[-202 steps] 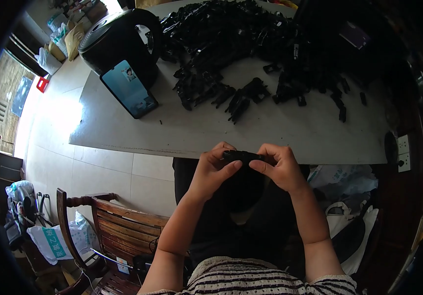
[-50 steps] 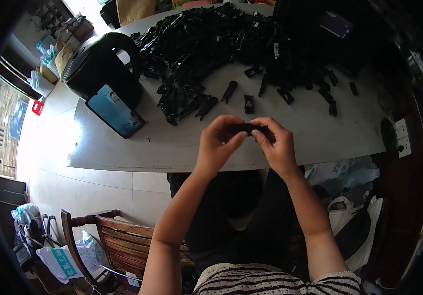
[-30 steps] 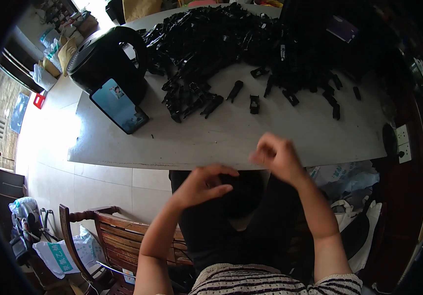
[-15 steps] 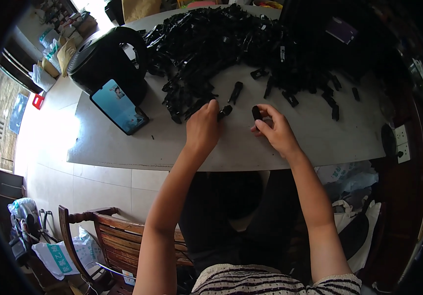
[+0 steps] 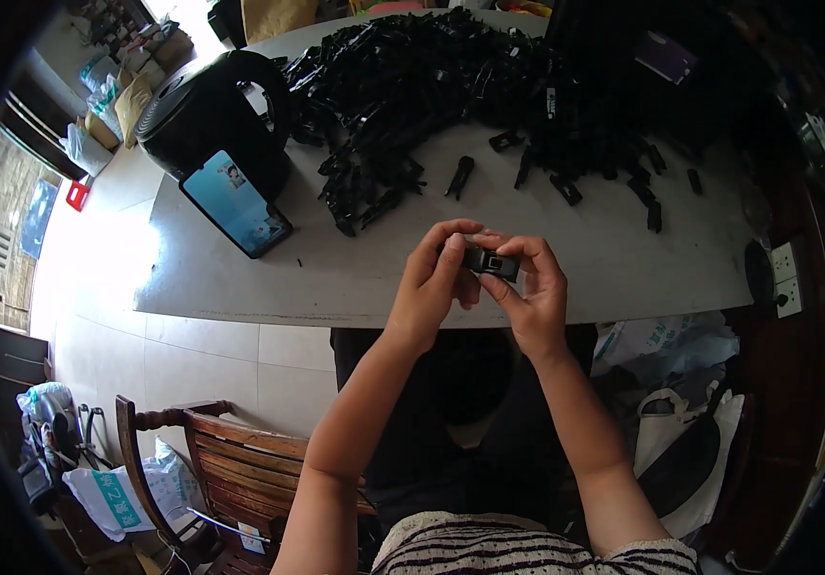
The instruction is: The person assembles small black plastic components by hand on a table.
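Above the near part of the table, my left hand (image 5: pixel 431 275) and my right hand (image 5: pixel 539 287) meet around a small black plastic part (image 5: pixel 499 264) with a small square opening. My right thumb and fingers pinch its right end. The fingers of my left hand close on its left end and cover it, so I cannot tell whether it is one part or two joined. Beyond my hands lies a single black plastic piece (image 5: pixel 459 178). Behind it spreads a large heap of similar black pieces (image 5: pixel 403 86).
On the left, a phone (image 5: pixel 235 204) with a lit screen leans against a black kettle (image 5: pixel 206 110). Loose black pieces lie along the heap's right side, one of them (image 5: pixel 693 181) apart. A wooden chair (image 5: pixel 230 455) stands at lower left, beyond the grey table's edge (image 5: pixel 240 317).
My hands, apart before with a black piece in each, have come together nearer the table's front edge. The black pieces now meet between my fingers.
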`<state>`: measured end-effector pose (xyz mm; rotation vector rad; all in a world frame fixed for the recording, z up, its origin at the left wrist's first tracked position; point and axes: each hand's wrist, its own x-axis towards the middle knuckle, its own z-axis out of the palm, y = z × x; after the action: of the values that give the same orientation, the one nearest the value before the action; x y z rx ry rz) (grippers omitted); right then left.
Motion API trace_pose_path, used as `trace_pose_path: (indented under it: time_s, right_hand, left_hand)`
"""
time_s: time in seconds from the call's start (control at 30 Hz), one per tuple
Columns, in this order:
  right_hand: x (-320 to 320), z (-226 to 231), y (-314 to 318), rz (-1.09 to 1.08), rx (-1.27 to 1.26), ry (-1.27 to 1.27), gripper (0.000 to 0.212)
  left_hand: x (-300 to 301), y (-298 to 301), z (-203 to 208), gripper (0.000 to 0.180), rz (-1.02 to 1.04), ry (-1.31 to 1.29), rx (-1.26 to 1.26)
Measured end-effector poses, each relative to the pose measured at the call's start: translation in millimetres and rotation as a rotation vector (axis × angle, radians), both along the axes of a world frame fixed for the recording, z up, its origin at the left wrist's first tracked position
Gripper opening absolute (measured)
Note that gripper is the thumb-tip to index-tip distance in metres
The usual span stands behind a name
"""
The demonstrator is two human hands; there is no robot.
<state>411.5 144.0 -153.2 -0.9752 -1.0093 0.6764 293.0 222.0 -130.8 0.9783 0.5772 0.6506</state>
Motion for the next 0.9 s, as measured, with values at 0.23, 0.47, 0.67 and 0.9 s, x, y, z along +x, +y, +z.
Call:
trace_pose_path:
  time_s: [0.23, 0.47, 0.67, 0.9]
  right_hand:
    - [7, -1, -23, 0.028, -0.234, 0.004, 0.022]
    - [17, -17, -56, 0.214, -0.535, 0.015, 0.019]
    - [36, 5, -28, 0.022, -0.445, -0.515, 0.016]
    - [72, -19, 78, -0.349, -0.242, -1.115, 0.036]
  left_hand:
    - [-19, -19, 1, 0.040, -0.027, -0.070, 0.059]
    - [-37, 5, -23, 0.049, -0.029, 0.296, 0.680]
    - [-40, 119, -42, 0.072, 0.410, 0.972, 1.606]
    - [-9, 138, -46, 0.066, 0.048, 1.080, 1.644]
